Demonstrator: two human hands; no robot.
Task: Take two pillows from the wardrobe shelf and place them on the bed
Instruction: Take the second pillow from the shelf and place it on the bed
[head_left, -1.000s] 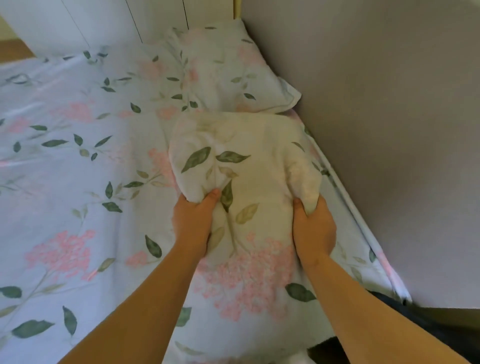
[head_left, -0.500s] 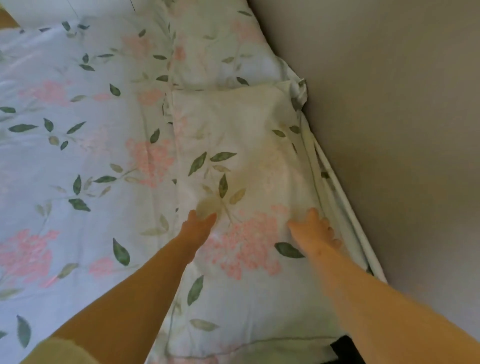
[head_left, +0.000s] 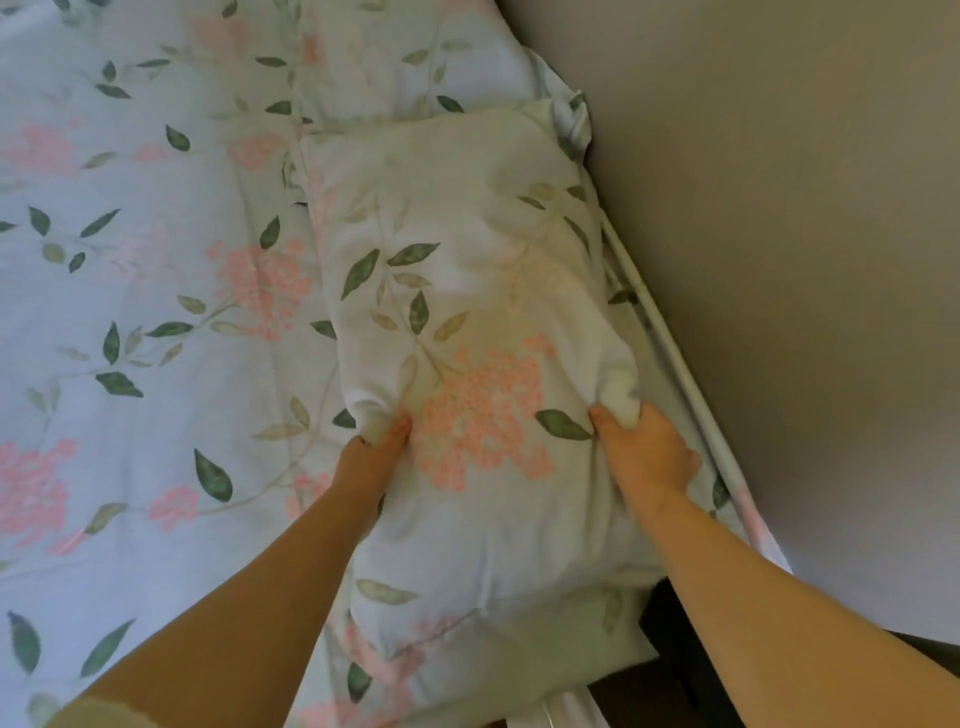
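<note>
half a second back both hands lay flat on the near pillow (head_left: 467, 322); now they've bunched it up again, so it's getting fluffed, not left. left hand (head_left: 371, 457) and right hand (head_left: 647, 452) each have a grip clamped on its fabric. it sits on the bed (head_left: 130, 312), touching the far pillow (head_left: 415, 57).
</note>
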